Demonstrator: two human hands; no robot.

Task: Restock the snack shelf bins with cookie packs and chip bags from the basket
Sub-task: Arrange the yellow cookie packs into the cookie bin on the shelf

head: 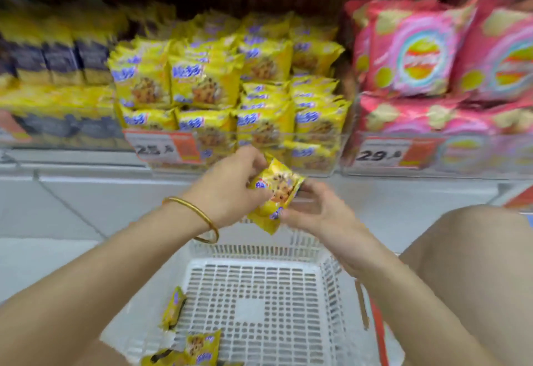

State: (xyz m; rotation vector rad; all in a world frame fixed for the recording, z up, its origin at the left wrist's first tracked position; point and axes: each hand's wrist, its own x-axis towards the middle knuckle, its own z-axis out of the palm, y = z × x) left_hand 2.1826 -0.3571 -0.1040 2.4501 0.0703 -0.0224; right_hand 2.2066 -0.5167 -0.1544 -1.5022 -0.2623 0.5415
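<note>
Left hand (230,189) and right hand (317,212) together grip yellow foil cookie packs (278,192) above the white slatted plastic basket (259,305), which holds a few spare yellow packs (202,345) near-left, while the far clear shelf bin (331,163) is packed full.

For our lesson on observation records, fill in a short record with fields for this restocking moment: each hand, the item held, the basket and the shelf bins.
left hand: grips the cookie pack from above; bangle on the wrist
right hand: pinches the same pack's lower edge
cookie pack: yellow, held above the basket
basket: white, with leftover packs at its near left
cookie bin: clear, stacked with yellow packs
chip bags: pink, in the bin to the right, price tag reads 29
</note>
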